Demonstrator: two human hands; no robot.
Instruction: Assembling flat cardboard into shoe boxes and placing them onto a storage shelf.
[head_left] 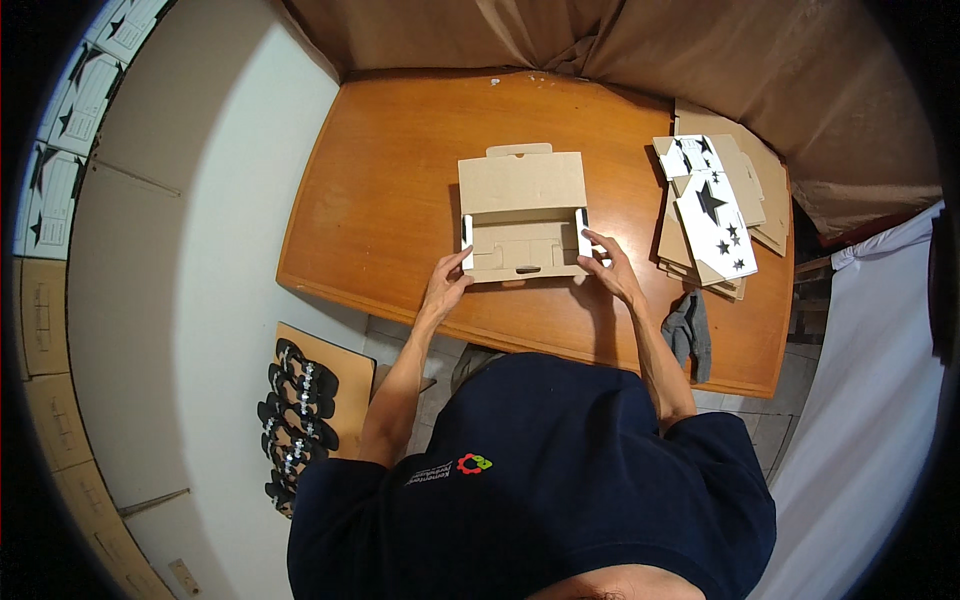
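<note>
A partly folded cardboard box [522,185] sits on the wooden table in front of me, its brown inside showing and its lid raised at the far side. White side flaps with black marks stand at its left and right ends. My left hand [447,288] grips the near left corner, fingers against the left flap. At the other end, my right hand [612,268] has its fingers and thumb closed around the right flap. The near wall of the box lies low, with a small slot in it.
Flat cardboard blanks [750,180], some white with black stars, are stacked on the table [400,180] at the right. A grey cloth [687,335] hangs over the front edge. Black sandals [300,410] lie on a board at lower left. Boxes [50,320] line the far left.
</note>
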